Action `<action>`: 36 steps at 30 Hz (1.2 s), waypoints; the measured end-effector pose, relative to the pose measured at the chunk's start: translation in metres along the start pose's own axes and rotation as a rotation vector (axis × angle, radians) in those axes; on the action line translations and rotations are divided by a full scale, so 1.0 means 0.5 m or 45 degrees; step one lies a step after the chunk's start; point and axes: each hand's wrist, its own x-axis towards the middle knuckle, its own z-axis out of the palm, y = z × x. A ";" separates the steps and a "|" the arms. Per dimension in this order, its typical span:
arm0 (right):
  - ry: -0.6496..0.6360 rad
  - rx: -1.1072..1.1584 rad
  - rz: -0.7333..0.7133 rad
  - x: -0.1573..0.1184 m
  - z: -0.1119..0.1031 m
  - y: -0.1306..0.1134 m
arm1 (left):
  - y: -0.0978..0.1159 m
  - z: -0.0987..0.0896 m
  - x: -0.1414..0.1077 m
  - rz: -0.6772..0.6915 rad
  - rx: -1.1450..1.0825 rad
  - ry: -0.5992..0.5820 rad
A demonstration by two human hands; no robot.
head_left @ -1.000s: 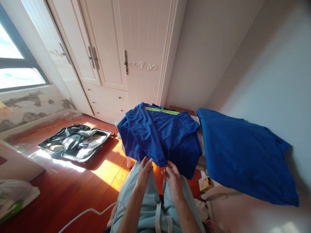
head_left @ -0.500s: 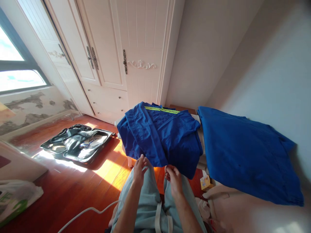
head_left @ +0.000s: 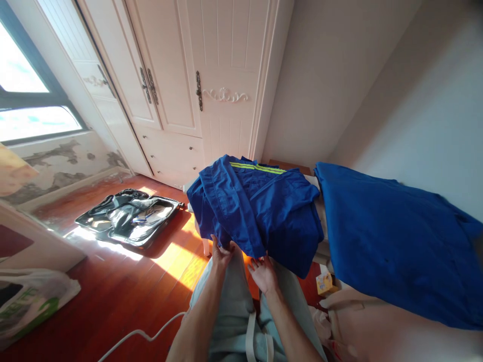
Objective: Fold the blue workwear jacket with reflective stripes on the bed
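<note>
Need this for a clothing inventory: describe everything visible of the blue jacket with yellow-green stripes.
The blue jacket looks like woven cloth, creased, with yellow-green stripes across its far part. It lies loosely folded in front of the wardrobe, its near edge hanging down. One sleeve runs diagonally over it. The left grip meets the near edge; the right grip is at the sleeve's end. Whether either pinches the cloth is unclear.
</note>
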 end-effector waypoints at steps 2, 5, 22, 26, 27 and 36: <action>-0.055 0.061 -0.036 0.012 0.010 0.007 | 0.009 -0.006 0.003 -0.045 -0.086 -0.006; -0.122 0.144 -0.074 0.016 0.017 0.017 | 0.022 -0.012 -0.001 -0.041 -0.227 -0.148; 0.049 0.016 -0.093 -0.114 0.010 0.005 | 0.029 -0.029 -0.094 0.028 -0.205 0.038; 0.153 -0.072 -0.027 -0.134 -0.004 0.004 | 0.010 -0.036 -0.108 0.004 0.144 -0.071; 0.178 -0.086 -0.017 -0.134 -0.009 0.003 | 0.007 -0.036 -0.112 0.010 0.221 -0.083; 0.044 0.005 0.063 -0.135 -0.031 0.007 | 0.028 -0.042 -0.177 0.111 -0.021 -0.013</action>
